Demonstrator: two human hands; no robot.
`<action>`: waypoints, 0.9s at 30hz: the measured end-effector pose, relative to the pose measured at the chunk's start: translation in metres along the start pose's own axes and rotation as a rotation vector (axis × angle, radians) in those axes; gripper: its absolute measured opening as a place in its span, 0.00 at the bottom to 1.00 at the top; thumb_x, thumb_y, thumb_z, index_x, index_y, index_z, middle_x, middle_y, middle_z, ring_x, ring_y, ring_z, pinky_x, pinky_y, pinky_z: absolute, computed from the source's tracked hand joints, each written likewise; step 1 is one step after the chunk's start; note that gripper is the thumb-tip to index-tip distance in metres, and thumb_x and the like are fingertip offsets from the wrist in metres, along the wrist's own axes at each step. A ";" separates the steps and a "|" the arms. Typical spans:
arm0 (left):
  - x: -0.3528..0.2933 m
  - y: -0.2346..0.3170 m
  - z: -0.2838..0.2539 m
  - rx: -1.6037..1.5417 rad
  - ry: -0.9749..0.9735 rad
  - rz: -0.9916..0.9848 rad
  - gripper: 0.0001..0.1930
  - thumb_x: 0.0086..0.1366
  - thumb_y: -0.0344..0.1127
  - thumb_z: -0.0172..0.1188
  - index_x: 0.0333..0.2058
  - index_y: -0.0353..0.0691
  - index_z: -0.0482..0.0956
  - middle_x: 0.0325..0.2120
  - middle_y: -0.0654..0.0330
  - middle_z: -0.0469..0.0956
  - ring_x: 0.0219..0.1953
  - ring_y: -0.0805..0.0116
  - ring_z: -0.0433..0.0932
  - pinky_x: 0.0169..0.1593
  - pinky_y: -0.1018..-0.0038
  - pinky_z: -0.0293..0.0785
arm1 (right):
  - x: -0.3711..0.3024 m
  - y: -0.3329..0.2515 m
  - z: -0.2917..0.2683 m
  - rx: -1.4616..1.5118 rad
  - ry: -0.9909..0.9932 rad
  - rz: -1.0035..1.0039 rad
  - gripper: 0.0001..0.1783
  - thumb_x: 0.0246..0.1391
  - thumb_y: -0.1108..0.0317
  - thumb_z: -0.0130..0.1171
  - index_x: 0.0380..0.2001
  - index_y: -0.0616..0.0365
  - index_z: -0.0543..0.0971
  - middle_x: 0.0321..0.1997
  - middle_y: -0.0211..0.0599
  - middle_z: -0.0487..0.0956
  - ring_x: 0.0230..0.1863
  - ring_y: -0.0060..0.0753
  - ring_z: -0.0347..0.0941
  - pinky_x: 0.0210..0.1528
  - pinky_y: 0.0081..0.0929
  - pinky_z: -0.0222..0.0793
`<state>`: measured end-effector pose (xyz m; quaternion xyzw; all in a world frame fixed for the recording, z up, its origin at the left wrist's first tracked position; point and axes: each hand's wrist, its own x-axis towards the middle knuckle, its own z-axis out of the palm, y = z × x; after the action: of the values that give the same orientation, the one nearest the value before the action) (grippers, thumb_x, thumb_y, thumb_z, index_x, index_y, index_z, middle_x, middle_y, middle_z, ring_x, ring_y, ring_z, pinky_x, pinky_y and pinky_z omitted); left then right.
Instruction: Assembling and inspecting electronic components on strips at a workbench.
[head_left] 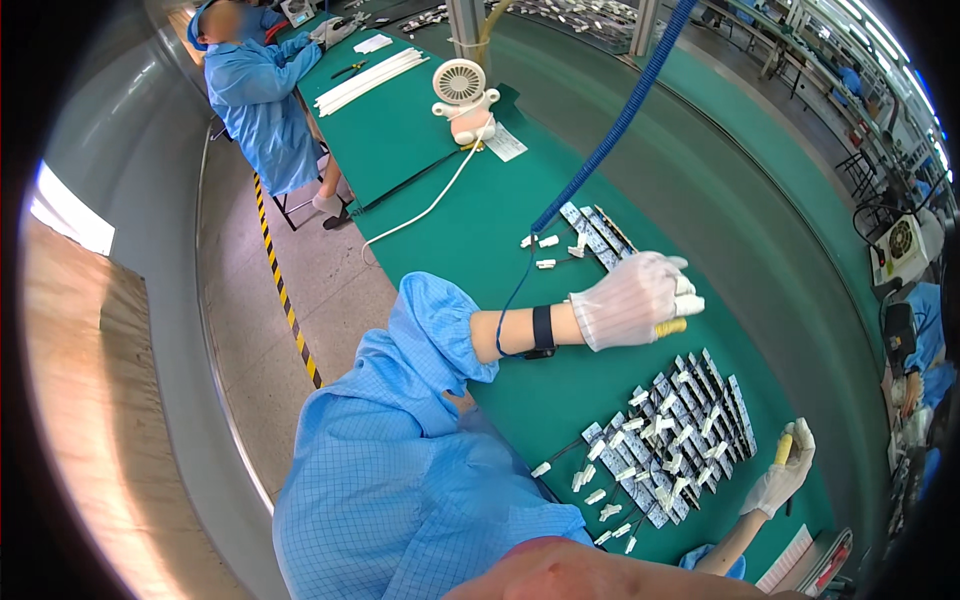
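My left hand (637,302), in a white glove with a yellow cover on one digit, hovers over the green table. Its fingers are loosely bent and apart, with nothing visible in them. Beside it, partly behind the hand, lie a few narrow dark strips (592,236) with white connectors. On the right my right hand (783,472), gloved alike, is open, fingers lightly curled and no object showing. Between the hands spreads a pile of several dark strips (690,425) with short cables and white connectors. A blue coiled cord (610,140) leads down to my left wrist, which wears a black band (543,328).
The green table (400,180) carries a small white-and-pink fan (462,95) with a white cable, long white strips (370,82) and pliers (350,69). A co-worker in blue (255,90) sits at the far left end. Papers (787,560) lie near my right arm. A conveyor belt (720,210) runs alongside.
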<state>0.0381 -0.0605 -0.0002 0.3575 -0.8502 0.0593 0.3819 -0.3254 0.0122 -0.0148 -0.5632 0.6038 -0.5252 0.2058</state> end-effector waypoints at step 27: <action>-0.008 -0.011 0.014 0.169 -0.332 -0.152 0.10 0.52 0.39 0.60 0.31 0.44 0.74 0.26 0.62 0.70 0.35 0.64 0.74 0.60 0.63 0.61 | -0.007 -0.003 0.018 -0.655 -0.347 -0.339 0.16 0.48 0.75 0.56 0.43 0.55 0.77 0.44 0.40 0.78 0.46 0.43 0.73 0.48 0.34 0.66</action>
<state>0.0406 -0.0693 -0.0177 0.4561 -0.8641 0.0417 0.2086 -0.3066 0.0121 -0.0214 -0.7710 0.5939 -0.2288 0.0249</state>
